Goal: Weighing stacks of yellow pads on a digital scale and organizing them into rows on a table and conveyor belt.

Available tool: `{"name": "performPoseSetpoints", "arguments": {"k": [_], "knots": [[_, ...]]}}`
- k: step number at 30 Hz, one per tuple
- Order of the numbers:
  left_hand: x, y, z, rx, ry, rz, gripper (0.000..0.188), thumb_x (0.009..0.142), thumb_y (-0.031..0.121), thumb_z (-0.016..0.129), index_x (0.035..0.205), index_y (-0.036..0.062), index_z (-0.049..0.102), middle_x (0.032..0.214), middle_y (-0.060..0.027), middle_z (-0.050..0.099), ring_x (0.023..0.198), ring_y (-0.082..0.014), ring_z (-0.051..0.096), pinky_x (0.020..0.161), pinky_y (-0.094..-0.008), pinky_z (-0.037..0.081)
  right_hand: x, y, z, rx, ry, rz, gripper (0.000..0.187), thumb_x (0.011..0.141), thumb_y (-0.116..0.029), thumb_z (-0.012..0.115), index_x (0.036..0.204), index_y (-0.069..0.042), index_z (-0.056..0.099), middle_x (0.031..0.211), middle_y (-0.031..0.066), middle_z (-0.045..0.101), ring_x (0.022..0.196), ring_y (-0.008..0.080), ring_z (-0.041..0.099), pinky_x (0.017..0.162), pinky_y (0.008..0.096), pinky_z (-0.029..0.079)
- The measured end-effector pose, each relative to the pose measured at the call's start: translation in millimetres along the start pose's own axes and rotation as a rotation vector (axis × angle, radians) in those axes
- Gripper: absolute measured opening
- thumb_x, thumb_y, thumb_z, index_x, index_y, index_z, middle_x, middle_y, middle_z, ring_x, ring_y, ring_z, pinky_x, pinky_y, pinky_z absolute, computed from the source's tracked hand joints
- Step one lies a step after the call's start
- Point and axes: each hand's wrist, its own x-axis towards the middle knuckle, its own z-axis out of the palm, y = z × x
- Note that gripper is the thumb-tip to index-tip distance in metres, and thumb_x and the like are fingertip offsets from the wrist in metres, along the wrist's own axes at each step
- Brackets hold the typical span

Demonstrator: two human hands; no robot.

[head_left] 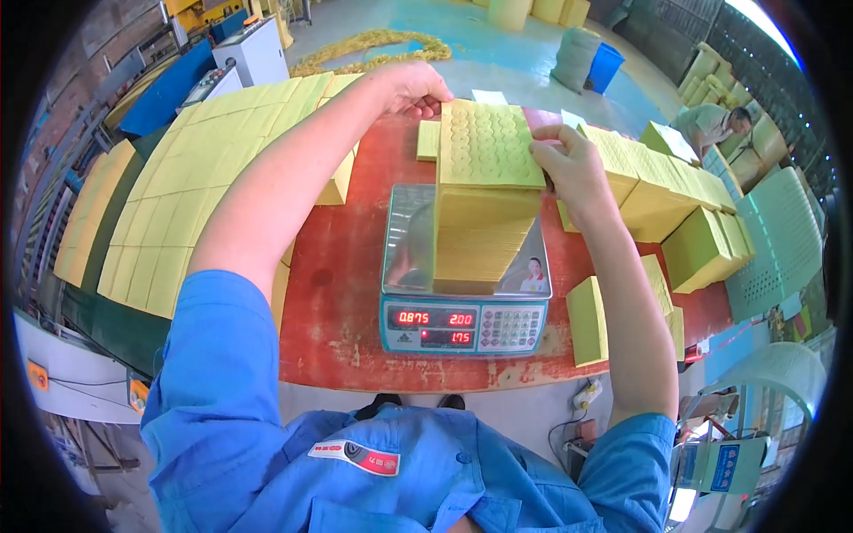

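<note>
A tall stack of yellow perforated sheets (484, 200) stands on the steel pan of a digital weighing scale (464, 322) on a red table (333, 293). My left hand (413, 87) rests at the stack's far left top corner, fingers curled on the top sheets. My right hand (569, 160) grips the right edge of the top sheet, thumb on top. The scale's front shows red lit digits and a keypad.
Large piles of yellow sheets (191, 169) fill the left; smaller yellow stacks (657, 182) lie at the right, and one block (586, 320) is beside the scale. Another person (711, 124) bends at the far right. A blue bin (604, 67) and a sack stand behind.
</note>
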Motion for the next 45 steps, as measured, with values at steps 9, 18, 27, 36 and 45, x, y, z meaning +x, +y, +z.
{"name": "performPoseSetpoints", "arguments": {"k": [9,18,27,36,45], "knots": [[-11,3,12,0.032,0.071,0.079,0.01,0.09,0.015,0.067,0.092,0.0053,0.065,0.067,-0.0014,0.061,0.054,-0.0071,0.056,0.048,-0.0211,0.044,-8,14,-1,-0.222,0.068,-0.155,0.037,0.081,-0.016,0.069,0.114,-0.001,0.065,0.07,0.0059,0.064,0.066,0.0143,0.062,0.065,0.032,0.05],[-15,-2,26,0.007,0.168,0.077,0.01,0.09,0.014,0.067,0.092,0.0048,0.065,0.066,-0.0005,0.059,0.054,-0.0075,0.054,0.048,-0.0214,0.044,-17,18,4,-0.349,0.166,-0.254,0.029,0.083,-0.017,0.068,0.108,-0.004,0.066,0.07,0.0109,0.065,0.066,0.023,0.062,0.066,0.036,0.05],[-52,-66,94,-0.563,0.408,0.436,0.058,0.097,0.041,0.056,0.135,-0.0025,0.051,0.131,-0.016,0.057,0.121,-0.0206,0.053,0.105,-0.0359,0.038,-13,41,9,0.01,0.193,-0.221,0.026,0.093,-0.016,0.06,0.114,-0.002,0.066,0.085,0.0071,0.067,0.077,0.0139,0.062,0.071,0.0295,0.049],[-124,-49,169,-0.924,0.417,0.369,0.054,0.104,0.036,0.045,0.146,0.0024,0.04,0.149,-0.0083,0.044,0.139,-0.0204,0.038,0.116,-0.0365,0.025,-47,53,21,0.472,0.178,-0.208,0.025,0.096,-0.011,0.056,0.114,0.003,0.066,0.095,0.0066,0.069,0.085,0.0101,0.061,0.079,0.0264,0.05],[-150,-72,146,-0.965,0.698,0.295,0.059,0.102,0.044,0.043,0.147,0.0058,0.037,0.151,-0.0138,0.038,0.139,-0.0262,0.034,0.112,-0.0445,0.03,-89,66,-12,0.598,0.232,-0.153,0.021,0.096,-0.005,0.053,0.11,0.003,0.066,0.102,0.0083,0.068,0.094,0.0131,0.064,0.082,0.0272,0.051]]}}
